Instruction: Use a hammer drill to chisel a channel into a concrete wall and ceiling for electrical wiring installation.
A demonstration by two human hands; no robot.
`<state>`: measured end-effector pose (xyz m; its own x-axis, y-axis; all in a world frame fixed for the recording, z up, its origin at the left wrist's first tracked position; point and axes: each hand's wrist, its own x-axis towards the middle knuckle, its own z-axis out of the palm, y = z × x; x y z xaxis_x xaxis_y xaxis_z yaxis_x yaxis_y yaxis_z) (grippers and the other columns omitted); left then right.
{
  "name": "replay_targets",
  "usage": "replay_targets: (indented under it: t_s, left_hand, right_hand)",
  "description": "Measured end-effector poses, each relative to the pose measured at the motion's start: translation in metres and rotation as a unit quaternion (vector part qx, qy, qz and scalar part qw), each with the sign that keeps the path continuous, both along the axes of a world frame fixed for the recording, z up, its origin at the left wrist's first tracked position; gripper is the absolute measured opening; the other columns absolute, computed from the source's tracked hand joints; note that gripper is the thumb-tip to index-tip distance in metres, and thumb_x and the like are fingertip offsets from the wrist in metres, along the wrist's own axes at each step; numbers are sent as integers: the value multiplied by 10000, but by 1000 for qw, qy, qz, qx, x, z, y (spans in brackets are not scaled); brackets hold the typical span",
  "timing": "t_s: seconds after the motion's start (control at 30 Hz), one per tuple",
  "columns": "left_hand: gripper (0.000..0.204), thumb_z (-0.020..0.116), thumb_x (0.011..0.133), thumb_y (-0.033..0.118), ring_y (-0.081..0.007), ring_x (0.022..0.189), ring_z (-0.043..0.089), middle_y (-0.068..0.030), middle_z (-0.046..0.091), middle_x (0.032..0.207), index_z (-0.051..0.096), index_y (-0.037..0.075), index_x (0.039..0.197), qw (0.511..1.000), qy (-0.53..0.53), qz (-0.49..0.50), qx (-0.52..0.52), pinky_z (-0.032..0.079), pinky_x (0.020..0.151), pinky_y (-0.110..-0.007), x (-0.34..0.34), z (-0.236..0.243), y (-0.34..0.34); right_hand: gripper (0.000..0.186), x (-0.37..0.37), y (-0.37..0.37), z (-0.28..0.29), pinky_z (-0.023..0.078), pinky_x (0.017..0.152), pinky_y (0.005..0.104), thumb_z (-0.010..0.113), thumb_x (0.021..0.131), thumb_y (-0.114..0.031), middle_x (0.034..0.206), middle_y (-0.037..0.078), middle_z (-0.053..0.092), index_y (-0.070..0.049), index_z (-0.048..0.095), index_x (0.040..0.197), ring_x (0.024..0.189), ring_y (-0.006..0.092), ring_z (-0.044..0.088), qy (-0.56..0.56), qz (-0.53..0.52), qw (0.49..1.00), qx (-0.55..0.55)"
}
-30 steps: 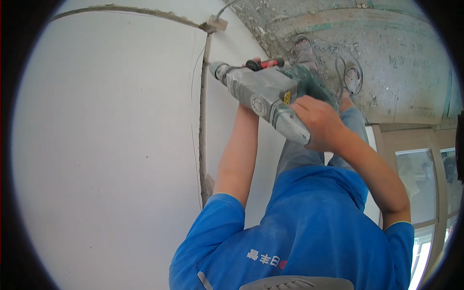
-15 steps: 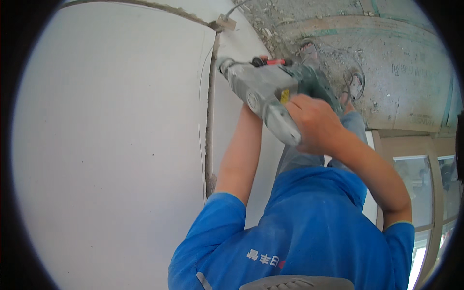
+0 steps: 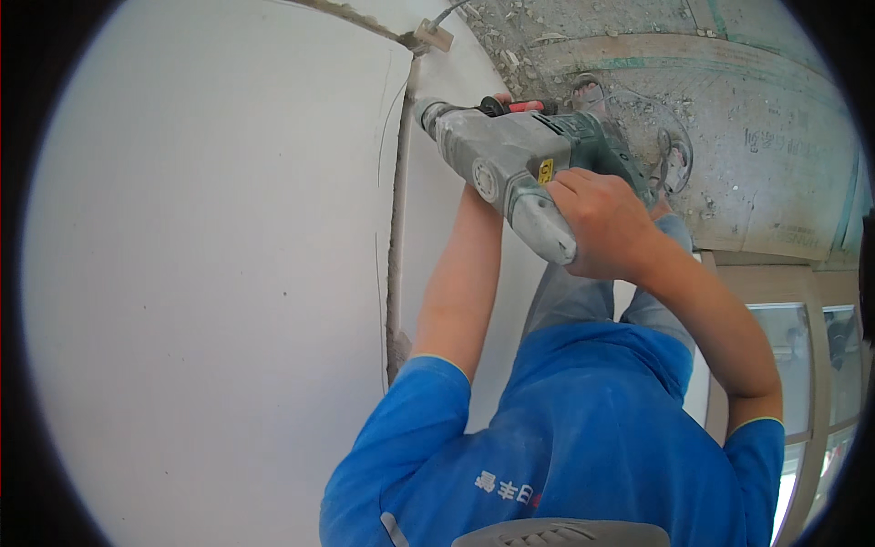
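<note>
A grey, dusty rotary hammer drill (image 3: 510, 150) is held in front of my body, its chuck end close to the groove (image 3: 398, 210) cut in the white wall. My right hand (image 3: 602, 223) is closed around the rear handle. Most of my left hand (image 3: 503, 97) is hidden behind the drill body; its fingers show at the black-and-red side handle (image 3: 524, 107), wrapped about it. Whether a bit sits in the chuck or touches the wall I cannot make out.
A white wall (image 3: 210, 273) fills the left side. A box with a grey cable (image 3: 434, 36) sits at the groove's upper end. Dusty board sheets with rubble (image 3: 711, 118) cover the floor around my sandalled feet. A framed glass door (image 3: 784, 365) stands at the right.
The drill's body has shifted slightly right, with my right hand raised a little alongside it. Both hands keep their hold.
</note>
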<state>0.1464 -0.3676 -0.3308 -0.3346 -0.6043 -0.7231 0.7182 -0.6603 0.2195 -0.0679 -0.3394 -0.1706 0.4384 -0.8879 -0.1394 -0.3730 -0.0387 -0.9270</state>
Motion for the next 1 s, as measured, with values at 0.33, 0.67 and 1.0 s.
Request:
replay_targets:
  t_s: [0.33, 0.67, 1.0]
  left_hand:
    - [456, 534, 942, 435, -396, 1112, 608, -278, 592, 1216, 506, 105, 1255, 998, 44, 46, 22, 511, 913, -562, -1, 8, 19]
    - [431, 473, 980, 421, -369, 1087, 618, -267, 579, 1213, 455, 106, 1274, 991, -17, -18, -129, 497, 937, -532, -9, 0, 11]
    - [358, 508, 987, 336, -363, 1162, 570, -263, 501, 1225, 467, 69, 1220, 993, 3, 95, 71, 473, 967, -540, 13, -24, 13]
  right_hand:
    - [546, -15, 13, 1, 524, 762, 405, 765, 487, -83, 970, 163, 612, 5, 583, 994, 923, 343, 615, -22, -3, 1000, -1]
    - [514, -16, 18, -18, 512, 732, 391, 756, 500, -93, 948, 153, 600, 4, 581, 974, 899, 335, 606, 5, 29, 999, -35]
    - [481, 2, 32, -52, 497, 741, 388, 739, 528, -98, 902, 157, 585, 12, 585, 969, 851, 331, 599, -38, -11, 998, -48]
